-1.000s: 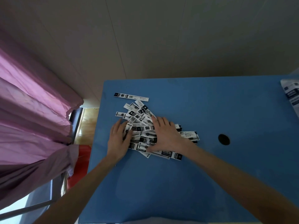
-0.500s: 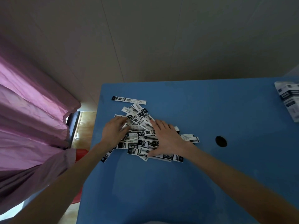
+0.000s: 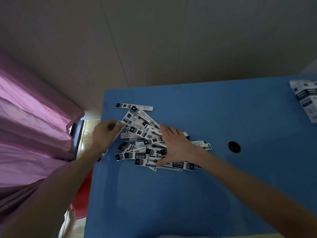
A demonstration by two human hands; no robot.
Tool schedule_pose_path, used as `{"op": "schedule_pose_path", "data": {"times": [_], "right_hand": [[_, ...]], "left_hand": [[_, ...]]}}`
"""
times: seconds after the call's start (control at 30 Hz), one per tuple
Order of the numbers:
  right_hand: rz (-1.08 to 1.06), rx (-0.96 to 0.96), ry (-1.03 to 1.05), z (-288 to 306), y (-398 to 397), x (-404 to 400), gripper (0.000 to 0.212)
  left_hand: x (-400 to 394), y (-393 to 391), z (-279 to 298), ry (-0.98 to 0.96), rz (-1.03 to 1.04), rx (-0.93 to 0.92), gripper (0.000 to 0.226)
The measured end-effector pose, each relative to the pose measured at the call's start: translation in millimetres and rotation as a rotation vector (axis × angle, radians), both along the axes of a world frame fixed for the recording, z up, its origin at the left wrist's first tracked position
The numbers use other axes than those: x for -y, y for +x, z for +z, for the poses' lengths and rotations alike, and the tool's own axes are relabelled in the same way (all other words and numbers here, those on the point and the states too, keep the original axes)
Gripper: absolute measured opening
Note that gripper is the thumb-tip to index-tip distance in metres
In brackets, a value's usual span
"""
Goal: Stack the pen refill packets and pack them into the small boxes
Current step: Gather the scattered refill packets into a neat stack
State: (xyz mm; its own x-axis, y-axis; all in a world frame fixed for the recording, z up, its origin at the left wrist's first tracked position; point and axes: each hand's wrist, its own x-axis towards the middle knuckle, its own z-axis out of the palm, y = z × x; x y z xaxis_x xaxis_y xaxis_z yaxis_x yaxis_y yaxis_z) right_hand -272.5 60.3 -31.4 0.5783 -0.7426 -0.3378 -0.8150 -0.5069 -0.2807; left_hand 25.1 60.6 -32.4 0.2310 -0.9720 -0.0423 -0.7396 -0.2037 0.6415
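Note:
A loose heap of black-and-white pen refill packets (image 3: 145,134) lies on the left part of the blue table (image 3: 188,194). One packet (image 3: 134,106) lies apart at the far end of the heap. My right hand (image 3: 176,145) lies flat on the heap with fingers spread and straight. At the table's left edge my left hand (image 3: 104,133) pinches one packet (image 3: 118,129) that slants down to the edge. Small white and black boxes (image 3: 305,98) lie at the far right edge, partly cut off.
A round dark hole (image 3: 234,147) sits in the table right of the heap. A pink curtain (image 3: 30,127) hangs close on the left. Something red (image 3: 82,200) lies on the floor below the table's left edge. A plain wall stands behind.
My left hand has slid left off the heap to the table's edge and now pinches a packet. My right hand stays pressed on the heap. The camera has tilted a little.

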Motion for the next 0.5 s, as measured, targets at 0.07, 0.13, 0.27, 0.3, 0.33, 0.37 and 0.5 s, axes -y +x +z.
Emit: {"op": "schedule_pose_path", "data": {"times": [0.07,0.13,0.27,0.3,0.33,0.37,0.5], "right_hand": [[-0.028,0.012,0.045,6.8,-1.7,4.7,0.158],[-0.064,0.036,0.075,13.0,-8.6,11.0,0.158],[-0.172,0.064,0.086,17.6,-39.1,18.1,0.155],[-0.223,0.078,0.095,17.2,-48.5,18.6,0.154],[-0.278,0.099,0.106,17.0,-57.3,18.9,0.154],[-0.326,0.124,0.116,16.1,-64.7,19.1,0.153],[-0.368,0.144,0.134,9.7,-77.7,21.0,0.149]], "left_hand": [[14.5,-5.9,9.8,-0.020,-0.044,0.017,0.028],[32.1,-20.7,17.4,-0.023,-0.167,0.052,0.029],[60.6,-74.2,30.2,-0.044,-0.488,0.210,0.021],[65.5,-88.1,30.6,-0.049,-0.568,0.264,0.022],[69.5,-100.0,28.7,-0.048,-0.642,0.315,0.024],[72.8,-110.2,25.2,-0.043,-0.700,0.354,0.026],[77.4,-127.8,3.0,0.009,-0.777,0.413,0.036]]}}
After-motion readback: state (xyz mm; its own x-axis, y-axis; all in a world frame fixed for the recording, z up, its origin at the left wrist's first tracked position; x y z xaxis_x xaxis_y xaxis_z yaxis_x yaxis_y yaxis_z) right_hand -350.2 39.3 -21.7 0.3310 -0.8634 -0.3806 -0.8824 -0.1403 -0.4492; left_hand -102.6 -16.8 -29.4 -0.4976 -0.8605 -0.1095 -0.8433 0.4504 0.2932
